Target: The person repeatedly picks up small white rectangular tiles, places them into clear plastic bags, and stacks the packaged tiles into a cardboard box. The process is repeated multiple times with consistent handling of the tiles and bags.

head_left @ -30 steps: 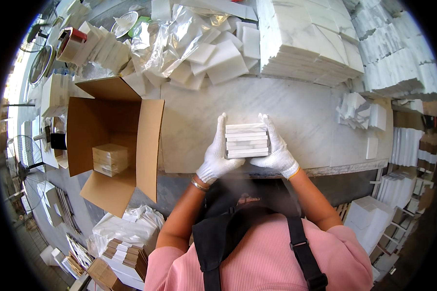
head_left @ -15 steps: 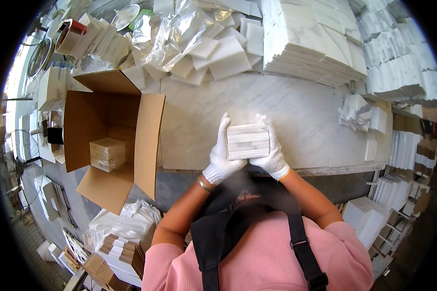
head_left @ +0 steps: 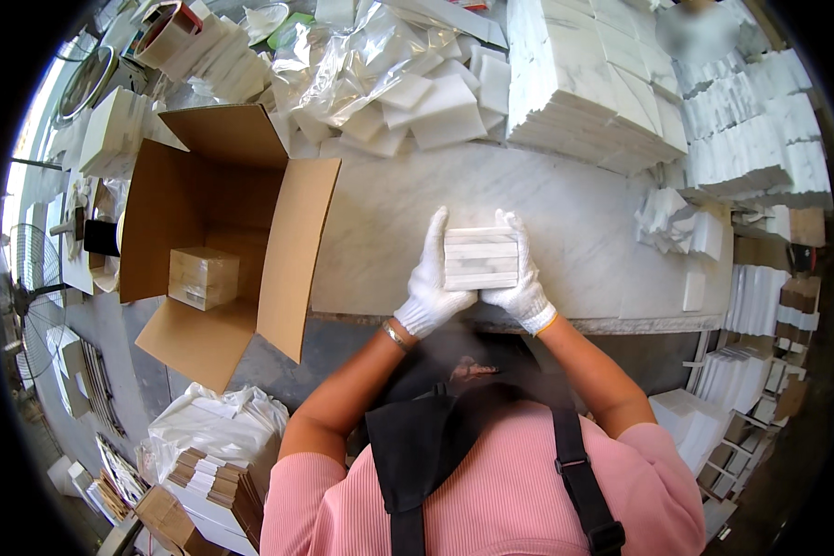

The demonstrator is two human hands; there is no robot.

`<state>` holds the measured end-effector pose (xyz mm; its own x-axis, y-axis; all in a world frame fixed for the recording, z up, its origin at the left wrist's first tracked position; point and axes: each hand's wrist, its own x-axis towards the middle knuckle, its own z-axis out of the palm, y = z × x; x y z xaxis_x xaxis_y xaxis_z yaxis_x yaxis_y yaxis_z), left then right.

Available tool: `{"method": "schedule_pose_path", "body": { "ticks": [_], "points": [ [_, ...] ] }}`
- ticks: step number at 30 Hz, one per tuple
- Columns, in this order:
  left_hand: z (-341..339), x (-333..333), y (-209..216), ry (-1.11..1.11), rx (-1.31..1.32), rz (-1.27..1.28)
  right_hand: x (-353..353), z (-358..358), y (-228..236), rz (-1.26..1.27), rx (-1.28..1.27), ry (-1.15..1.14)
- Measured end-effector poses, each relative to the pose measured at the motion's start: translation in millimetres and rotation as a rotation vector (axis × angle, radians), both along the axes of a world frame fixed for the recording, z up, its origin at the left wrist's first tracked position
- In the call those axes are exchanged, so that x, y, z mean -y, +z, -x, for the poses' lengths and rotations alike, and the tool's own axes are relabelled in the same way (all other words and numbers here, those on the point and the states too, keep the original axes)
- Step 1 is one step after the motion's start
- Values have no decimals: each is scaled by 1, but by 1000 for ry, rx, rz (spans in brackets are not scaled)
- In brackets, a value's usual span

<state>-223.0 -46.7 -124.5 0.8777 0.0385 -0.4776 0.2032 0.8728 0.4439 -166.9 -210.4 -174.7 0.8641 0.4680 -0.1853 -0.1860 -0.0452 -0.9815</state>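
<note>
A small stack of white marble tiles (head_left: 480, 257) with grey veins is squeezed between my hands, its layered edges facing up. Along its left side lies my left hand (head_left: 429, 283) in a white knit glove. My right hand (head_left: 524, 278), gloved alike, presses the opposite side, and its wrist cuff has a yellow edge. Both hands are closed on the stack, above the near part of a pale marble worktop (head_left: 380, 204). To the left, an open cardboard box (head_left: 292, 250) holds a clear-wrapped block of tiles (head_left: 204, 278) in its near corner.
Loose white tiles (head_left: 445, 111) and crumpled clear plastic film (head_left: 352, 74) lie along the back. Tall marble tile stacks (head_left: 593, 93) stand at the back right. Broken-looking pieces (head_left: 676, 222) sit on the right. Folded cardboard (head_left: 218, 486) and a white plastic bag (head_left: 218, 422) are at lower left.
The view has shifted and turned slightly. Both hands still hold the tile stack, now a little higher and further right in the picture. The wrapped block stays in the box.
</note>
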Motion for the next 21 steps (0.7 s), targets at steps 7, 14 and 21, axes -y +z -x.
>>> {"method": "schedule_pose_path", "body": {
  "ticks": [7,14,21],
  "points": [
    [10,-8,-8,-157,172,-1020,24,-38,96,774,591,488],
    [5,-18,-9,-285,161,-1204,-4,-14,210,1059,1007,580],
    [-4,-21,30,-421,78,-1224,-42,-27,131,1286,1296,676]
  ]
}}
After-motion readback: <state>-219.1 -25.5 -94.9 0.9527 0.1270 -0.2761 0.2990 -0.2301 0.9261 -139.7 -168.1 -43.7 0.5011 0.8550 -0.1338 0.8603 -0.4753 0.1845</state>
